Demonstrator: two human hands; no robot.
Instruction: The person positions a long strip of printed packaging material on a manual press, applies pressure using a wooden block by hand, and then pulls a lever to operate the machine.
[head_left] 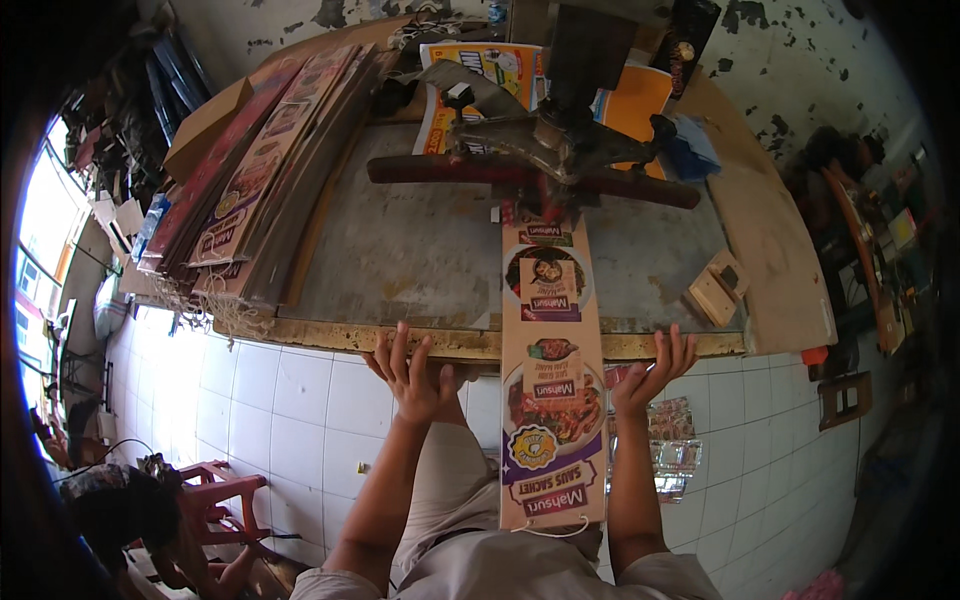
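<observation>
A long printed cardboard strip (550, 400), with food pictures and a white cord at its near end, runs from under a metal press (555, 160) out over the front edge of the worktable (400, 250) toward my lap. The red bar of the press lies across the strip's far part and hides what is beyond. To the left of the strip, my left hand (408, 378) rests at the table edge, fingers apart and holding nothing. My right hand (650, 375) is at the same edge on the other side, its fingers also spread. Neither hand touches the strip.
Stacked printed strips with cords (270, 170) lie along the table's left side. A small wooden block (717, 287) sits near the right front corner, with a blue cloth-like piece (692, 147) farther back. Below left are a red stool (220, 500) and another person (130, 515).
</observation>
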